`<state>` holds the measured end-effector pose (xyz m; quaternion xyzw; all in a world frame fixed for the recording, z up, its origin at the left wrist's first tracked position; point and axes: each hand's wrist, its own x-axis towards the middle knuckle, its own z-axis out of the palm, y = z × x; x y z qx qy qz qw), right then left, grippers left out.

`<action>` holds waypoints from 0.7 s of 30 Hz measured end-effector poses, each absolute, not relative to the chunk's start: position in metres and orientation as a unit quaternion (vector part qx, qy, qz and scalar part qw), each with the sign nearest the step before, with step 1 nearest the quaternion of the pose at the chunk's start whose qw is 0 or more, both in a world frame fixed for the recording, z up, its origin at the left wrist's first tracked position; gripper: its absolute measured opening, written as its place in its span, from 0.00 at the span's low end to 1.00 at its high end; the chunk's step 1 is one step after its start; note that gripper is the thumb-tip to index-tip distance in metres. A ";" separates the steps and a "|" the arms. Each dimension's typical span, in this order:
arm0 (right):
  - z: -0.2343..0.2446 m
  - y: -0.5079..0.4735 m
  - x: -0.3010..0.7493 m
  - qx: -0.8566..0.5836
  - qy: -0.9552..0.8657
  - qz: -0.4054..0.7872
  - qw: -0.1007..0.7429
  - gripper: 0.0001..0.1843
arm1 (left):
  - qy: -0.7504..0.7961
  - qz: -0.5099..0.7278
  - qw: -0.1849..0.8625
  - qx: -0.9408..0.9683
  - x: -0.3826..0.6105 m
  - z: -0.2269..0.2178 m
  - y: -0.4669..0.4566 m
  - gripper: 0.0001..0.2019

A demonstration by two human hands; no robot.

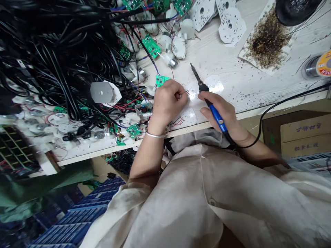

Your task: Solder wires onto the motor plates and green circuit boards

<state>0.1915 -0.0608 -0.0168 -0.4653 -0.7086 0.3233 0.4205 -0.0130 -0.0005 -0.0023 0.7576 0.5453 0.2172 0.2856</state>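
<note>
My right hand (221,106) is wrapped round the blue handle of a soldering iron (216,117); its metal tip points up and left, just above the worktop. To the left, my left hand (169,100) is closed in a pinch. Thin wires (187,92) poke out past its fingertips, their short ends pointing toward the iron. Directly behind that hand lies a green circuit board (162,80), partly covered by it. Several thin red wires (178,122) trail out below the left hand near the table's front edge. Tip and wire ends are apart.
Black cables (77,51) are heaped at the left among white plastic parts and green boards. White LED boards (232,29) lie at the back. At right are a sheet with brown residue (267,43), a black dish (297,10) and a solder spool (317,65). The iron's cord (287,103) loops right.
</note>
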 end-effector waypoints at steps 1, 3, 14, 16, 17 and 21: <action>-0.015 -0.063 0.193 -0.470 -0.674 0.348 0.452 0.19 | 0.542 0.217 0.286 0.760 -0.013 -0.002 0.000 0.10; -0.011 -0.068 0.195 -0.492 -0.585 0.396 0.509 0.17 | 0.533 0.217 0.292 0.764 -0.013 -0.002 0.001 0.10; -0.012 -0.064 0.195 -0.548 -0.395 0.502 0.540 0.20 | 0.533 0.177 0.292 0.774 -0.013 0.004 0.005 0.11; -0.013 -0.064 0.195 -0.542 -0.397 0.504 0.543 0.20 | 0.532 0.172 0.292 0.776 -0.013 0.004 0.006 0.11; -0.013 -0.064 0.195 -0.542 -0.398 0.504 0.542 0.20 | 0.531 0.171 0.293 0.776 -0.013 0.004 0.006 0.10; -0.014 -0.061 0.194 -0.552 -0.401 0.502 0.532 0.22 | 0.530 0.165 0.293 0.778 -0.014 0.004 0.007 0.10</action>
